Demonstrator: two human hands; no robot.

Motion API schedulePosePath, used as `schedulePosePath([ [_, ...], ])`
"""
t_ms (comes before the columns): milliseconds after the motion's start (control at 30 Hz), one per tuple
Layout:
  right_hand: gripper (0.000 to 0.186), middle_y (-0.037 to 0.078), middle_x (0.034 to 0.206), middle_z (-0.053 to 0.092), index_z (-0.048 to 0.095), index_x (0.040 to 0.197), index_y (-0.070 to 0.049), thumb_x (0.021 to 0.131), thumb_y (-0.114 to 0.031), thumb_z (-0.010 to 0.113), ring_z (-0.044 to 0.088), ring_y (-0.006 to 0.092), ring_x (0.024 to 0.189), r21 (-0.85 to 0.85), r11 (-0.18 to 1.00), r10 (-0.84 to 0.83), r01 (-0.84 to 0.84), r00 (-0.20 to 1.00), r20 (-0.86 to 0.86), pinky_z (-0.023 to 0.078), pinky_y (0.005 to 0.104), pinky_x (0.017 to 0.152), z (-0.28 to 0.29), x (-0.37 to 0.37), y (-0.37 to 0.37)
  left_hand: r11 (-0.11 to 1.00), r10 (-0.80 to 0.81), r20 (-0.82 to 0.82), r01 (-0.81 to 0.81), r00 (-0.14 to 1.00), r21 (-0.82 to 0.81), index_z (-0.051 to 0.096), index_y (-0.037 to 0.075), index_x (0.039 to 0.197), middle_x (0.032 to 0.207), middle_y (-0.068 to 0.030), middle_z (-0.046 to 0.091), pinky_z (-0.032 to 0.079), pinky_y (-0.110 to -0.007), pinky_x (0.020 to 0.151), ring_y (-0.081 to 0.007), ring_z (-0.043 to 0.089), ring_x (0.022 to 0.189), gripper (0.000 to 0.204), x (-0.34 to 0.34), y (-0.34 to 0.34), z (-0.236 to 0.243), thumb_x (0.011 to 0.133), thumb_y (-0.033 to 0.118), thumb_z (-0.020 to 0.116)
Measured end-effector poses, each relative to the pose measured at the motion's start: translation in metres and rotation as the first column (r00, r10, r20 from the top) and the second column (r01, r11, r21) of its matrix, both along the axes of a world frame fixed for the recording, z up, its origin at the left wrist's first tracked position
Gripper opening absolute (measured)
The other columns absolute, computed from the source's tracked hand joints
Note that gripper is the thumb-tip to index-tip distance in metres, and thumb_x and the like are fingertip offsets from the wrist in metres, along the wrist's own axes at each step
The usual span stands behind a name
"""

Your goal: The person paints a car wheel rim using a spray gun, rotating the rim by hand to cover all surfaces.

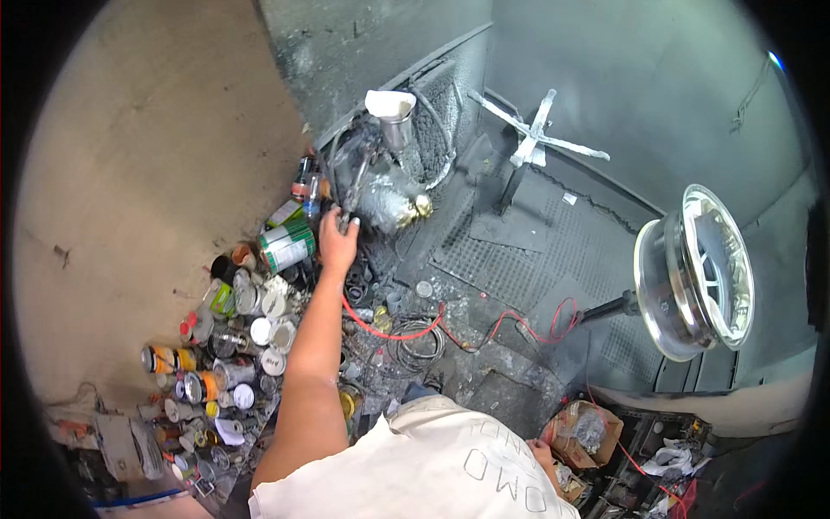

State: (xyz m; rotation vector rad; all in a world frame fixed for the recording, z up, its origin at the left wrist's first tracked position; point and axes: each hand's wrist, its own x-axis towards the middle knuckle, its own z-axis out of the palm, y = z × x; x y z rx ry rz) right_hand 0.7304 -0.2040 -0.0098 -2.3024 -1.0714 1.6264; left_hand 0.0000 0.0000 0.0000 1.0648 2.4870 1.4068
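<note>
My left hand [340, 233] reaches up and grips a dark, paint-coated handle [350, 195] of spray equipment. Just above stands a metal cup with a white top [396, 130], and beside it a silver-coated lumpy object with a gold tip [389, 199]. A red hose [380, 331] runs below my left forearm. My right hand [540, 454] is low at the right, mostly hidden behind my light shirt; what it holds, if anything, is hidden.
Many paint cans [287, 242] and containers crowd the left side. A shiny wheel rim [657, 290] is mounted on a stand at the right. A white-wrapped cross stand [534, 138] is in the grey booth. A cardboard box [571, 445] lies at the lower right.
</note>
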Motion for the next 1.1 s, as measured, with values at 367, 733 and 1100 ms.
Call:
schedulePosePath([
  [367, 0.013, 0.003, 0.073, 0.062, 0.065, 0.095, 0.0, 0.095, -0.012, 0.069, 0.055, 0.0108, 0.06, 0.066, 0.996, -0.052, 0.065, 0.983, -0.174, 0.045, 0.0254, 0.055, -0.074, -0.144, 0.105, 0.988, 0.053, -0.031, -0.057, 0.998, -0.142, 0.058, 0.003, 0.13, 0.117, -0.0274, 0.068, 0.05, -0.047, 0.095, -0.0452, 0.064, 0.111, 0.057, -0.138, 0.104, 0.04, 0.089, 0.038, 0.074],
  [733, 0.039, 0.014, 0.108, 0.074, 0.069, 0.116, 0.0, 0.094, -0.033, 0.071, 0.069, 0.0211, 0.098, 0.565, 0.77, 0.387, -0.296, 0.921, -0.044, 0.054, 0.0345, 0.088, 0.024, -0.277, 0.294, 0.958, -0.28, -0.036, 0.277, 0.959, -0.073, 0.06, 0.0, 0.119, 0.108, -0.0256, 0.069, 0.05, -0.046, 0.088, -0.0438, 0.066, 0.103, 0.043, -0.02, 0.118, 0.086, 0.088, 0.025, 0.075],
  [1100, 0.086, 0.026, 0.141, 0.054, 0.036, 0.148, 0.004, 0.089, -0.043, 0.075, 0.057, 0.0327, 0.128, 0.73, 0.597, -0.265, 0.333, 0.941, -0.213, 0.044, 0.0399, 0.107, 0.037, -0.31, 0.333, 0.546, -0.779, 0.37, 0.837, 0.506, 0.006, 0.057, -0.002, 0.119, 0.109, -0.0189, 0.064, 0.047, -0.042, 0.093, -0.0341, 0.061, 0.103, 0.042, 0.248, 0.07, 0.029, 0.086, 0.016, 0.075],
])
